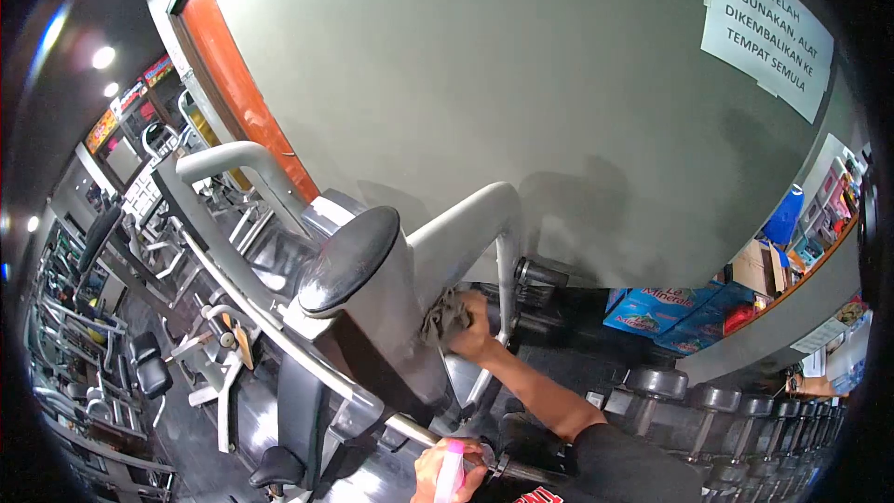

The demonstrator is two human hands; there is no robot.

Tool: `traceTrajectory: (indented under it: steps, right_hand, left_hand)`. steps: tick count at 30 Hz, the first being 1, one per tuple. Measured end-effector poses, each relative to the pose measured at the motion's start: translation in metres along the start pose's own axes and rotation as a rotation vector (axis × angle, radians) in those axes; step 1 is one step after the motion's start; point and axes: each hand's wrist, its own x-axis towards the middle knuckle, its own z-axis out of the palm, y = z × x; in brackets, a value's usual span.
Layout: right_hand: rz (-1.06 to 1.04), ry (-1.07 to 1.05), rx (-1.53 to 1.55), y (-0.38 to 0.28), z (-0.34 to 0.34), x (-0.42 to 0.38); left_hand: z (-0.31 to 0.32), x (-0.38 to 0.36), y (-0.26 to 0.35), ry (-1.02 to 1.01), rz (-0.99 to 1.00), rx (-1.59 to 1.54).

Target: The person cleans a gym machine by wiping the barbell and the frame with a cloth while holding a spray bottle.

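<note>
My right hand [473,324] is closed on a dark grey cloth [441,319], pressed against the side of a grey gym machine frame [400,293]. Low in the view, my left hand [430,471] wraps round a spray bottle [451,471] with a bright pink top; the hand covers part of it. A metal bar [410,430] of the machine runs just beside that hand. Above and left of the cloth sits a round black pad [352,261] on the machine.
A grey wall [521,65] with a printed paper sign [771,30] stands behind the machine. Dumbbells [715,401] line a rack at the lower right. Blue cartons [656,312] rest by a counter. More gym machines [223,363] fill the left side, near an orange door [244,84].
</note>
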Motion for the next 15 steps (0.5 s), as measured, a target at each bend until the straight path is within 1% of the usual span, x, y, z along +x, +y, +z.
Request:
traceTrajectory:
  steps: [2, 3, 4, 6, 8, 9, 10, 12, 13, 14, 15]
  right_hand:
    - [-0.067, 0.075, -0.041, 0.002, -0.007, 0.016]
    - [-0.082, 0.156, -0.140, 0.029, -0.002, 0.001]
    - [-0.080, 0.156, -0.144, 0.034, -0.002, -0.001]
    - [0.137, 0.282, -0.305, 0.046, -0.005, -0.002]
    - [0.451, 0.264, -0.479, 0.078, -0.012, -0.004]
    - [0.453, 0.371, -0.456, 0.087, -0.015, 0.012]
    - [0.633, 0.418, -0.357, 0.101, -0.017, 0.018]
    - [1.102, 0.424, -0.166, 0.116, -0.020, 0.028]
    - [1.095, 0.379, -0.107, 0.111, -0.022, 0.029]
    - [1.095, 0.381, -0.109, 0.106, -0.019, 0.029]
    - [1.065, 0.434, 0.047, 0.102, -0.015, 0.022]
  left_hand:
    - [-0.002, -0.001, -0.002, -0.012, -0.033, -0.045]
    - [-0.002, -0.001, -0.002, -0.016, -0.033, -0.048]
    - [-0.002, -0.001, -0.002, -0.014, -0.039, -0.041]
    - [-0.001, -0.003, -0.003, -0.014, -0.046, -0.036]
    - [0.001, -0.008, -0.006, 0.026, -0.097, -0.112]
    - [0.002, -0.008, -0.005, 0.024, -0.098, -0.112]
    - [0.003, -0.008, -0.003, 0.042, -0.115, -0.148]
    - [0.003, -0.008, 0.000, 0.059, -0.134, -0.182]
    - [0.002, -0.007, 0.001, 0.050, -0.126, -0.161]
    - [0.001, -0.006, 0.001, 0.040, -0.118, -0.141]
    - [0.002, -0.006, 0.000, 0.038, -0.117, -0.145]
